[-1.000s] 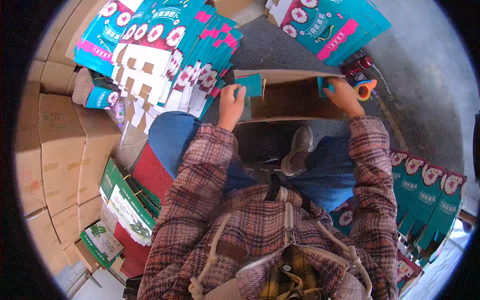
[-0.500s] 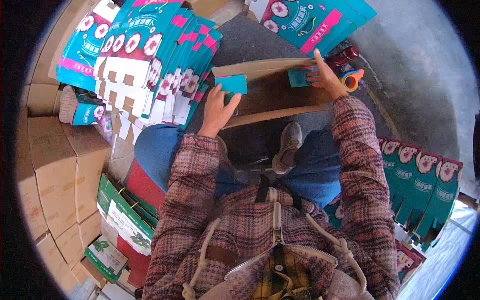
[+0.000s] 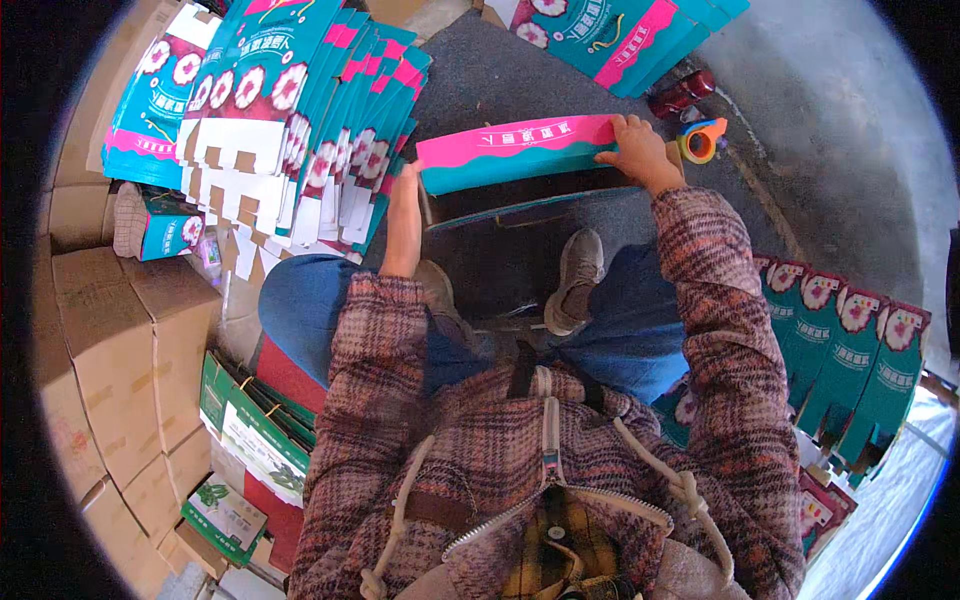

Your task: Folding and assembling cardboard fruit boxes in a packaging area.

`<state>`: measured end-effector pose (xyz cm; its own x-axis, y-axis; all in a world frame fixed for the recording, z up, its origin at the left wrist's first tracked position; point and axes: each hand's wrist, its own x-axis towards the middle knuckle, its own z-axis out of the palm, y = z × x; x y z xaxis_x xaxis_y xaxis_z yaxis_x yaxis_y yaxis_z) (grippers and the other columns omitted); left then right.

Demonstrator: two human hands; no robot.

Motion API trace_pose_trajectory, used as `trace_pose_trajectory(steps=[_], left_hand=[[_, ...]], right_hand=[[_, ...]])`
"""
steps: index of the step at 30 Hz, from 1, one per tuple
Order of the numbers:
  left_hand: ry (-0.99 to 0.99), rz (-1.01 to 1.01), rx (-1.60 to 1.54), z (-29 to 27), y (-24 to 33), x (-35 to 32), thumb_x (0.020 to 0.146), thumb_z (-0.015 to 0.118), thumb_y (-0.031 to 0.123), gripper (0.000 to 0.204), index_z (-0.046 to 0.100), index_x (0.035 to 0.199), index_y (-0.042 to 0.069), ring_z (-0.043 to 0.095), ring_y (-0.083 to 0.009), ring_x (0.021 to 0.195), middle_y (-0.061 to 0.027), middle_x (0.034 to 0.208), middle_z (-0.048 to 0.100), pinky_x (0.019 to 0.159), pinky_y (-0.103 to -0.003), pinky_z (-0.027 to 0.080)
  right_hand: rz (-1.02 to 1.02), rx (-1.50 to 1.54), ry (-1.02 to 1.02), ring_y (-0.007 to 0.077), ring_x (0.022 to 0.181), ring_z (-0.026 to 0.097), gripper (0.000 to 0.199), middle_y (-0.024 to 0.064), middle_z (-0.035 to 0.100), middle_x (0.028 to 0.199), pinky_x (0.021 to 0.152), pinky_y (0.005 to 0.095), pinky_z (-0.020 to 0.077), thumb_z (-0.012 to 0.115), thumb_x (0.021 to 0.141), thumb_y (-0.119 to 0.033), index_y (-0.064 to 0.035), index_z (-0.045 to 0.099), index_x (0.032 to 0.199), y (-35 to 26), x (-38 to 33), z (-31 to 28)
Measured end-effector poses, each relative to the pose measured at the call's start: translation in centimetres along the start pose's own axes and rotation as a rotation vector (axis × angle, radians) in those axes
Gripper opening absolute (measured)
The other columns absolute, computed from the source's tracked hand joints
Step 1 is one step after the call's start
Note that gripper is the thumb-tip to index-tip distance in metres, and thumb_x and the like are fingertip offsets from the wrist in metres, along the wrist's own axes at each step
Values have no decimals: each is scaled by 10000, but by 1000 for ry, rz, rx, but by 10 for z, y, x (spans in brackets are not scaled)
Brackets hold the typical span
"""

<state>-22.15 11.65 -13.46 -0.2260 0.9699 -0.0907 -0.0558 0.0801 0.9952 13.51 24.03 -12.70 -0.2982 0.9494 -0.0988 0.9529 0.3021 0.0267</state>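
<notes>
Step in hand: By my judgement, it is the closing of the box (image 3: 480, 176). Its long pink and teal flap (image 3: 530, 136) goes across the opening, but does not yet cover it fully.
Box place: It is on the dark floor (image 3: 465, 75), between the two hands. On the near side of the flap, a dark gap remains open.
Left hand (image 3: 404, 220): It is at the left end of the flap and shows only its narrow side. It seems to touch the corner; I cannot tell if the fingers grip or only press.
Right hand (image 3: 642, 153): It is gripping the right end of the flap, with fingers over the far edge and the thumb on the front face.
Tape roll (image 3: 701, 143): Just to the right of the right hand, not held.
Red bottle, as it looks (image 3: 682, 92): Farther away than the right hand, behind the tape roll.
Pile of flat boxes (image 3: 245, 130): To the left of the left hand, well within its reach.
Next move: I think it calls for both hands to bring the flap evenly toward the near wall, so that neither corner bends or catches.
</notes>
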Motion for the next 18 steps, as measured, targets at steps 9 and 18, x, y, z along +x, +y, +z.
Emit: trace_pose_trajectory(steps=[9,18], left_hand=[[-322,-73,346,-25,-86,22,756,726,297,635,477,1250,-13,539,-318,1120,-223,1217,519,944,-416,432],[-346,-212,193,19,-68,31,764,732,206,444,576,1129,6,621,-212,919,-102,1015,651,805,-347,495]], right_hand=[[110,-61,-103,381,961,623,704,197,628,1054,746,465,533,647,716,-628,-32,571,1084,9,6,-44],[-334,849,-866,304,1202,465,818,188,479,1320,1016,413,371,476,855,-654,4,424,1338,77,-22,-5]])
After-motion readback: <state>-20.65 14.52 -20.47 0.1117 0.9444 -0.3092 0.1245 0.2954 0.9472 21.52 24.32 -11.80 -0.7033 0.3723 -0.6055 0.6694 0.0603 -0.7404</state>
